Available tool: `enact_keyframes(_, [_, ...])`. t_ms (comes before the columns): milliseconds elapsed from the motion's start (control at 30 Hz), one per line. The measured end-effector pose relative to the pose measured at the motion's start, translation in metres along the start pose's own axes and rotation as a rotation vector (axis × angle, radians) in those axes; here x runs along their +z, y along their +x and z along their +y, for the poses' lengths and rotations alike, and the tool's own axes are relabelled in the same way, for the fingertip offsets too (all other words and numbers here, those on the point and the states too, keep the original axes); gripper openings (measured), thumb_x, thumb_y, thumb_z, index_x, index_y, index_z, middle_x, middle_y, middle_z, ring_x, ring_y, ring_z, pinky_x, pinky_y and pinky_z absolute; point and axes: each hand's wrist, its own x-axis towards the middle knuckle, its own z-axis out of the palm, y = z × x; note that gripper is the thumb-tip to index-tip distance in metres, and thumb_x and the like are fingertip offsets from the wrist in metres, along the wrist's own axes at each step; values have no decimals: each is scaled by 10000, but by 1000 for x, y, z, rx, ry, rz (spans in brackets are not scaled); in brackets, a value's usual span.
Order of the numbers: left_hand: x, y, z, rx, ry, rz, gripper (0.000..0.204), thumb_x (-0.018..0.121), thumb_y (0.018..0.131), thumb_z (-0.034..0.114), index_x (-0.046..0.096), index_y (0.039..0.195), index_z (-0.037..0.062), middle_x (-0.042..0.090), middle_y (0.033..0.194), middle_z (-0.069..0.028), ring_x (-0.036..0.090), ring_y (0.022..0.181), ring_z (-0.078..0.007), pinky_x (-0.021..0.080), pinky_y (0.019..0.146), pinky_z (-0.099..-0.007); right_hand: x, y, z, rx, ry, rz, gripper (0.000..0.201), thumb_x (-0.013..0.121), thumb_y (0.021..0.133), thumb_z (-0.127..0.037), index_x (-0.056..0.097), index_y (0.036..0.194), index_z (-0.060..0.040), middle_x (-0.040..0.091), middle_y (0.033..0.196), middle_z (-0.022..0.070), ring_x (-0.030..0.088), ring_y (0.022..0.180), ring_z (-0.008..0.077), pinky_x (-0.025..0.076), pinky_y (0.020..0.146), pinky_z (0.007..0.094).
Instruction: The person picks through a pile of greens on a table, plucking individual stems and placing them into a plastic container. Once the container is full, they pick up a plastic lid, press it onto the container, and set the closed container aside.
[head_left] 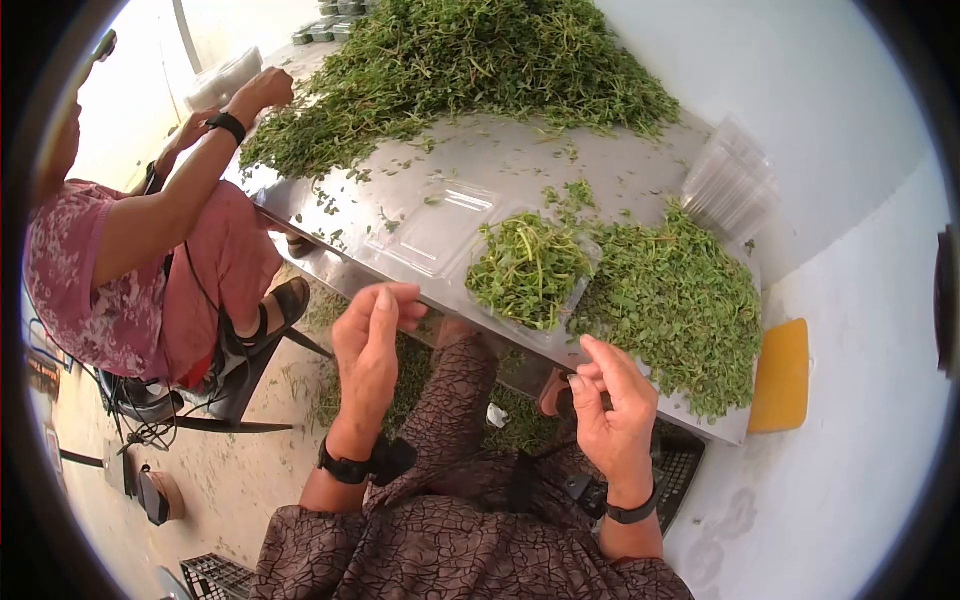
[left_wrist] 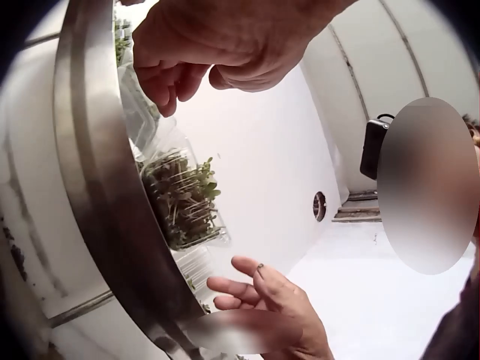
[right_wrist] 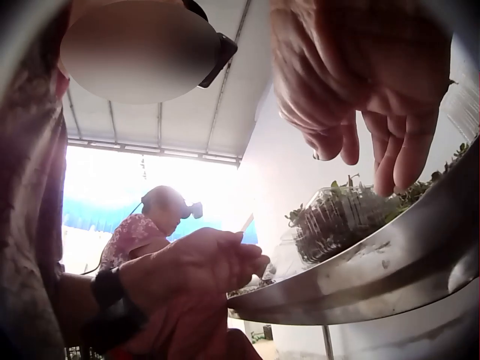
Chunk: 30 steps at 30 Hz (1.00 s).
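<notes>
Just short of the steel table's front edge, my left hand [head_left: 370,345] hangs with fingers loosely bent and nothing in them. My right hand [head_left: 617,412] is raised the same way on the other side, its thumb and fingers apart in the left wrist view. Between and beyond the hands, a clear plastic clamshell box [head_left: 578,296] lies at the edge, its lid [head_left: 440,232] folded flat to the left. Leafy green stems [head_left: 528,268] heap up in its base. Neither hand touches the box. A spread of loose picked greens [head_left: 680,310] lies to its right.
A large mound of greens [head_left: 480,70] covers the table's back. Stacked clear boxes [head_left: 730,180] lean near the right wall, above a yellow board [head_left: 780,375]. Another person [head_left: 150,240] sits at the left, hands at the mound. A black crate [head_left: 680,475] stands below.
</notes>
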Motion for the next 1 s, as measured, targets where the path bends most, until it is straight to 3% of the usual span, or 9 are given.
enact_keyframes(133, [3, -9, -6, -168, -207, -47, 293, 455, 1044, 184, 648, 1061, -36, 669, 988, -80, 630, 852, -124, 504, 756, -265, 6, 10, -12, -67, -163, 4, 387, 739, 781, -22, 655, 1159, -7, 604, 1264, 225, 689, 765, 243, 561, 647, 337])
enact_keyframes(200, [11, -13, 1, 105, 2, 67, 288, 433, 1044, 158, 655, 1055, -25, 674, 1027, -82, 631, 826, -112, 495, 744, -247, 10, 15, -11, -125, -190, 11, 414, 743, 760, -14, 653, 1164, -1, 587, 1286, 238, 686, 757, 245, 564, 652, 336])
enact_keyframes(333, [13, -7, 7, 382, 254, 67, 248, 445, 1008, 91, 653, 1082, -22, 645, 1172, -133, 645, 953, -184, 501, 851, -301, 10, 22, -16, -142, -212, -10, 430, 731, 758, -7, 648, 1179, 12, 590, 1293, 225, 678, 851, 268, 564, 720, 352])
enact_keyframes(400, [22, 3, 16, 610, 438, -62, 262, 477, 955, 50, 650, 1140, -18, 600, 1282, -187, 598, 1136, -279, 455, 982, -370, 5, 33, -21, -194, -276, -11, 417, 715, 772, -3, 647, 1183, 12, 603, 1280, 209, 659, 927, 284, 552, 773, 369])
enact_keyframes(433, [27, 5, 20, 617, 470, -140, 316, 516, 928, 95, 646, 1199, -2, 570, 1337, -198, 488, 1287, -357, 376, 1079, -436, 3, 38, -22, -249, -336, -18, 404, 699, 786, 0, 647, 1186, 12, 615, 1268, 192, 639, 1003, 300, 540, 826, 386])
enact_keyframes(533, [43, 13, 32, 752, 670, -279, 353, 531, 934, 167, 637, 1239, 25, 551, 1368, -178, 450, 1319, -374, 349, 1099, -476, 3, 48, -19, -236, -281, -18, 402, 665, 825, -2, 621, 1224, 16, 645, 1217, 171, 581, 1116, 329, 492, 916, 425])
enact_keyframes(567, [46, 17, 28, 771, 654, -343, 455, 635, 873, 196, 589, 1301, 49, 491, 1420, -169, 410, 1352, -362, 289, 1130, -520, 3, 50, -19, -234, -285, -14, 402, 665, 825, -2, 621, 1224, 16, 645, 1217, 171, 581, 1116, 329, 492, 916, 425])
enact_keyframes(667, [56, 23, 32, 734, 781, -427, 490, 643, 870, 216, 568, 1325, 51, 468, 1437, -173, 389, 1366, -359, 276, 1139, -527, 6, 56, -16, -210, -265, -25, 423, 645, 864, -31, 574, 1278, 24, 667, 1146, 181, 568, 1128, 340, 461, 948, 433])
enact_keyframes(1000, [55, 24, 24, 709, 755, -485, 421, 646, 871, 231, 575, 1211, -5, 543, 1203, -147, 487, 1216, -343, 314, 1113, -532, 16, 67, 7, -168, -393, -91, 407, 631, 913, -148, 552, 1262, 46, 683, 1084, 196, 539, 1169, 382, 383, 1014, 485])
